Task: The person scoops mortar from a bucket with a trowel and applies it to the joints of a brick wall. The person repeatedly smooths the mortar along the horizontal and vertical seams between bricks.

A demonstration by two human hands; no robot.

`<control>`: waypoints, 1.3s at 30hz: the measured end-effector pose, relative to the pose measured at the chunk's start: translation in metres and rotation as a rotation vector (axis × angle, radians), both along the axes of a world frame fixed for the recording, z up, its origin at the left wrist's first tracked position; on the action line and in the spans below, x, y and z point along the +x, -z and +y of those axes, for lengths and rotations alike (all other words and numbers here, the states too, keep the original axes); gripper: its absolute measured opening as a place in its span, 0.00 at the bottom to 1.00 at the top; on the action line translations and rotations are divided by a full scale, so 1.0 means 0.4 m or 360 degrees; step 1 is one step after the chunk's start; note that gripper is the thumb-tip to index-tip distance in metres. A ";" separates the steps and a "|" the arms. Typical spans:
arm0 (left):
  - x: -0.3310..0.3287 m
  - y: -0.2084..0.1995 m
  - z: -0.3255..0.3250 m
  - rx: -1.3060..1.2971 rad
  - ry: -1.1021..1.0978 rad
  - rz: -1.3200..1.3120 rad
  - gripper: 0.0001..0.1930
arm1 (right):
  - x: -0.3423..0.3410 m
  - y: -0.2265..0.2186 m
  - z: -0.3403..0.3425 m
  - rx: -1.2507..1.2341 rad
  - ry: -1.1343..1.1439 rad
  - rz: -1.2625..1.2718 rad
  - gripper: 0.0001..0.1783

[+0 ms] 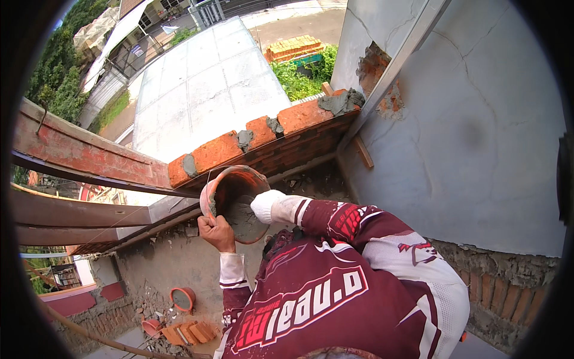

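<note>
My bare left hand (217,233) is closed on the near left rim of an orange bucket (256,177), which tilts so its mouth faces me. Grey wet mortar (242,224) lies inside and clings to the wall. My right hand (266,205), in a white glove, reaches into the bucket from the right, its fingers wrapped round what looks like a trowel (244,200); the grip is mostly hidden. Just beyond the bucket runs a low brick wall (218,152), with dabs of mortar between the top bricks and a bigger lump (342,103) at its right end.
A cracked grey wall (478,131) with a broken-out hole (375,66) rises on the right, a straight bar (394,69) along it. Reddish beams (89,149) cross at left. Below lie another bucket (182,299) and loose bricks (190,332). A pale roof (206,84) spreads outside.
</note>
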State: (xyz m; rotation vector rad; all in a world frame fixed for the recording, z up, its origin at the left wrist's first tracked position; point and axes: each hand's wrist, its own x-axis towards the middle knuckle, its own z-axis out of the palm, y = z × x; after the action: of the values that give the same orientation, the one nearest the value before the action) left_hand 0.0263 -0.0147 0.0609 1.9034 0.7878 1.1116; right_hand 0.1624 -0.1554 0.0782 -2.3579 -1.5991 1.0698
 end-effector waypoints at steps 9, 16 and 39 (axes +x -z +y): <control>-0.047 0.002 0.034 0.0038 -0.0039 -0.0039 0.17 | -0.020 -0.015 -0.068 0.0329 -0.0076 -0.0410 0.12; -0.049 -0.009 0.012 -0.0005 -0.0063 -0.0085 0.17 | 0.034 0.036 -0.004 0.0148 0.0090 0.0145 0.18; -0.043 -0.001 -0.012 -0.0057 -0.0076 -0.0064 0.16 | -0.008 0.077 -0.035 0.0158 0.0159 0.0727 0.22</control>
State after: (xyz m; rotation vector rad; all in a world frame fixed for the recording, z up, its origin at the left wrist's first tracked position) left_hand 0.0090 -0.0193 0.0613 1.8357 0.8291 1.1536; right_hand 0.1590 -0.1695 0.0472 -1.9228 -1.3199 1.3480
